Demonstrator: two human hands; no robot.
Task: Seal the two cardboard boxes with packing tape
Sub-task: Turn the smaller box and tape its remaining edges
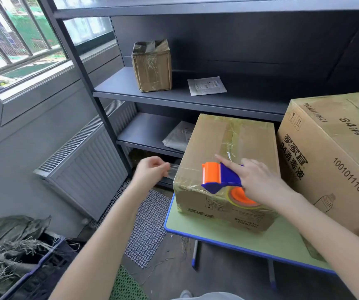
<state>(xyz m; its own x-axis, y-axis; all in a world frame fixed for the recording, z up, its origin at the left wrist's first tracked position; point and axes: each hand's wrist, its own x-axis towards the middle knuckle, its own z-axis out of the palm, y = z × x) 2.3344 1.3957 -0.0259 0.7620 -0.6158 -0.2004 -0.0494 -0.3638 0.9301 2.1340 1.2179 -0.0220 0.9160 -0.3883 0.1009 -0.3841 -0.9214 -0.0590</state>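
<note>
Big box runs off frame; small box shiny with tape, left hand pinching a loose end, right hand gripping dispenser.

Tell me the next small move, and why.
Probably press the clear tape end, pinched by the left hand, onto the left side of the smaller brown cardboard box: it hangs free off that edge while the right hand holds the orange-and-blue tape dispenser against its top.

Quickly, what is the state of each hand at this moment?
Left hand: pinches the loose end of the clear tape.
Right hand: grips the tape dispenser, index finger stretched out over it.
</note>
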